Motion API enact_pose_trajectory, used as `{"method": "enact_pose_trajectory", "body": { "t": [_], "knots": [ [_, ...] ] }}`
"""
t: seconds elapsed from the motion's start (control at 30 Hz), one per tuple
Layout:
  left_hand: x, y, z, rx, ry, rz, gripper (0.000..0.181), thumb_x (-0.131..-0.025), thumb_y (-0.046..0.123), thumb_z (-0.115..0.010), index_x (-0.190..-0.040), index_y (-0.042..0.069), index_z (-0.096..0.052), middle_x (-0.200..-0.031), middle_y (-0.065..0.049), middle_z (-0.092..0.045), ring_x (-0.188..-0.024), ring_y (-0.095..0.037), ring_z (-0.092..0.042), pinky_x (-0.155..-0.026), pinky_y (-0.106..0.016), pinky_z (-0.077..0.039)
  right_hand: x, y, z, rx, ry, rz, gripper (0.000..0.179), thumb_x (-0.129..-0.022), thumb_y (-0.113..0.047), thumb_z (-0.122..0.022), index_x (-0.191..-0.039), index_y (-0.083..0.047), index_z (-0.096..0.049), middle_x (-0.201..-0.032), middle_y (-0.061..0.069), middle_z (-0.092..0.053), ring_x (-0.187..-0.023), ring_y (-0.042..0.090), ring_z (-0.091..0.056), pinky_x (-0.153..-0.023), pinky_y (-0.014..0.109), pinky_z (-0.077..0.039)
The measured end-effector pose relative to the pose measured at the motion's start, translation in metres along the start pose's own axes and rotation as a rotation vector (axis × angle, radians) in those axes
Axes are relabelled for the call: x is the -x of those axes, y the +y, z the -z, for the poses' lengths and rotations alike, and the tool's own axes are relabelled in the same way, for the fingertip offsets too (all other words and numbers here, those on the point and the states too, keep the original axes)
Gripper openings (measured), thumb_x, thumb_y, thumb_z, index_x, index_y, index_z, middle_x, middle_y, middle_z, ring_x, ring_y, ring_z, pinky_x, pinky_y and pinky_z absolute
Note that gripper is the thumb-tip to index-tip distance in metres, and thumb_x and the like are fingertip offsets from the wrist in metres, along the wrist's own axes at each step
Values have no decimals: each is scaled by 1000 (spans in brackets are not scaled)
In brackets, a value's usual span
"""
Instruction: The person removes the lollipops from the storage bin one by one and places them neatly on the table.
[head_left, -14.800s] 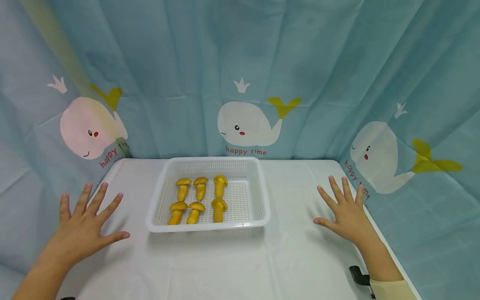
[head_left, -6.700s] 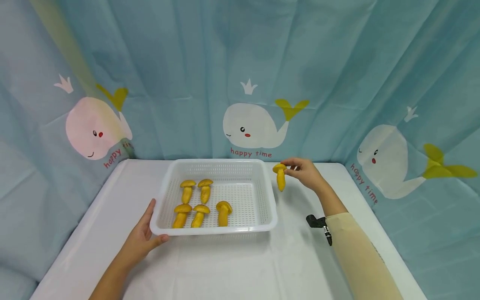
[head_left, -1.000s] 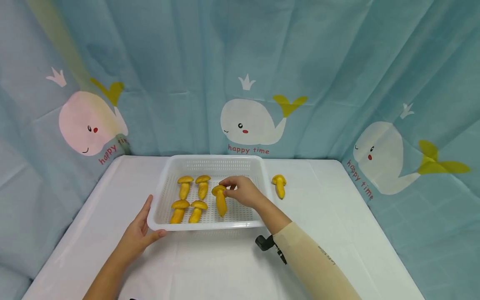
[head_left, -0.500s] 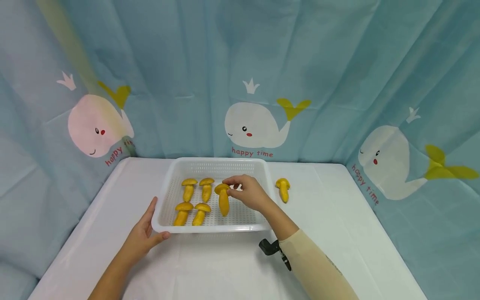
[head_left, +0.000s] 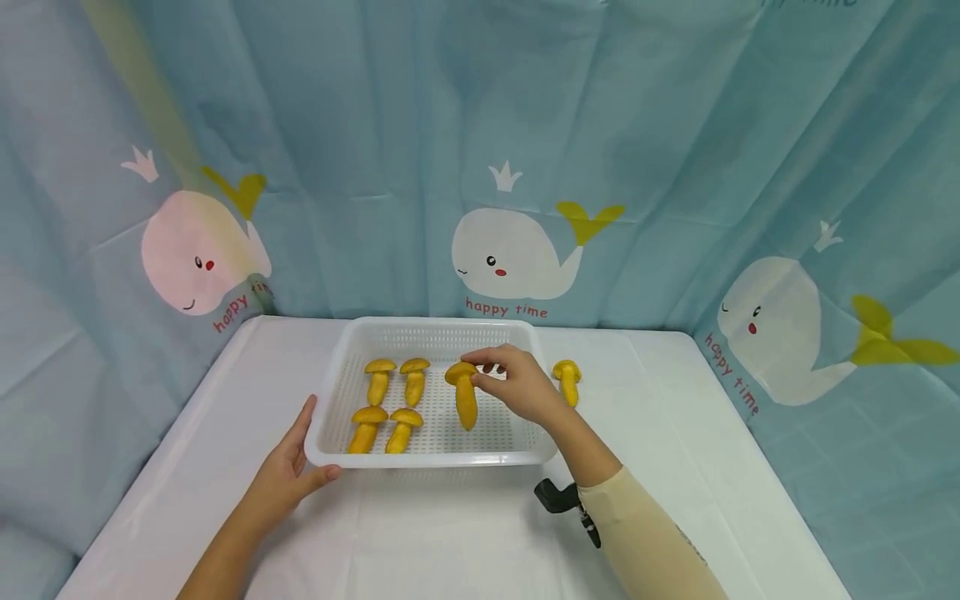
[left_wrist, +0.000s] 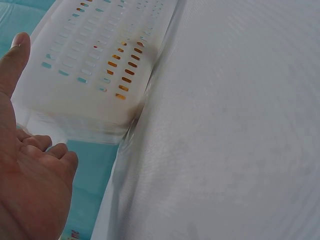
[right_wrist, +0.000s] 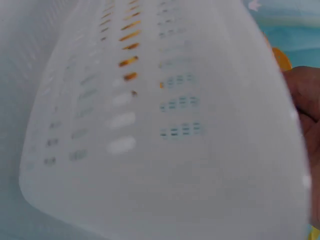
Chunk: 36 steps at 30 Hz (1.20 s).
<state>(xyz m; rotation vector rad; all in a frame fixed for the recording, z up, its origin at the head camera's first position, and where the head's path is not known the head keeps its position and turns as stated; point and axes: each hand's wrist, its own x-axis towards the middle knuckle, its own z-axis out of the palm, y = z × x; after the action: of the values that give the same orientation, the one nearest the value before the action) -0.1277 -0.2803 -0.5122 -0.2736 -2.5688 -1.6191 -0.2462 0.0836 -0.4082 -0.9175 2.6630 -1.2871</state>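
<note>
In the head view my right hand (head_left: 521, 387) pinches a yellow toy mushroom (head_left: 467, 404) by thumb and fingers near its cap. It is held over the right half of a white perforated plastic basket (head_left: 435, 459), stem pointing down. My left hand (head_left: 281, 475) holds the basket's front left corner, thumb at the front rim and fingers along the left side. In the left wrist view the left hand (left_wrist: 37, 170) is beside the basket's slotted wall (left_wrist: 75, 95). The right wrist view shows part of the right hand (right_wrist: 305, 105) beyond the basket wall (right_wrist: 225, 175).
Several yellow mushrooms, one a front mushroom (head_left: 366, 429), lie in two rows in the basket's left half. Another mushroom (head_left: 568, 382) lies on the white tabletop (head_left: 442, 533) right of the basket. A blue whale-print curtain (head_left: 360, 167) encloses the back and sides.
Both hands first lay apart from the basket, which then held all the mushrooms. One mushroom was set on the table at right. Over the last second the right hand shifted rightward with another.
</note>
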Motion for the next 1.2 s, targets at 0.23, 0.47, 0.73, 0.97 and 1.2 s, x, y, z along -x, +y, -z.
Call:
{"method": "enact_pose_trajectory", "body": {
  "t": [0.23,0.47,0.73,0.97,1.2],
  "knots": [
    [0,1,1,23,-12,-9,108,-82,7,-77,-157,26,-3,-164,1,-3,-141,11,-10,-99,-2,-25,17,-5,27,1,64,10,28,-95,-25,-65,-122,-32,-67,-112,-20,-63,-98,11,-54,-84,37,-49],
    [0,-1,3,49,-21,-7,109,-81,2,-77,-157,27,-3,-164,1,-1,-142,11,-8,-100,0,-23,35,4,49,-21,122,46,29,-96,-30,-63,-124,-33,-65,-115,-15,-63,-104,12,-53,-83,40,-47],
    [-1,-2,1,32,-18,-9,109,-81,2,-77,-157,30,-3,-164,5,-2,-141,12,-9,-99,-1,-24,69,27,70,-15,221,35,29,-95,-31,-63,-124,-33,-65,-111,-10,-61,-102,12,-53,-79,36,-48],
    [-2,0,2,8,-8,-20,108,-82,4,-76,-157,31,-3,-164,-2,-4,-138,16,-10,-98,-1,-24,79,51,94,-2,282,-7,30,-96,-28,-63,-125,-31,-64,-116,-8,-60,-107,19,-51,-89,45,-42],
    [-2,2,2,-16,-14,-11,108,-82,7,-77,-156,34,-2,-164,-3,-4,-138,16,-10,-98,-1,-24,89,80,115,58,340,-100,31,-98,-30,-60,-129,-30,-62,-124,-5,-58,-108,18,-47,-90,45,-38]
  ]
}}
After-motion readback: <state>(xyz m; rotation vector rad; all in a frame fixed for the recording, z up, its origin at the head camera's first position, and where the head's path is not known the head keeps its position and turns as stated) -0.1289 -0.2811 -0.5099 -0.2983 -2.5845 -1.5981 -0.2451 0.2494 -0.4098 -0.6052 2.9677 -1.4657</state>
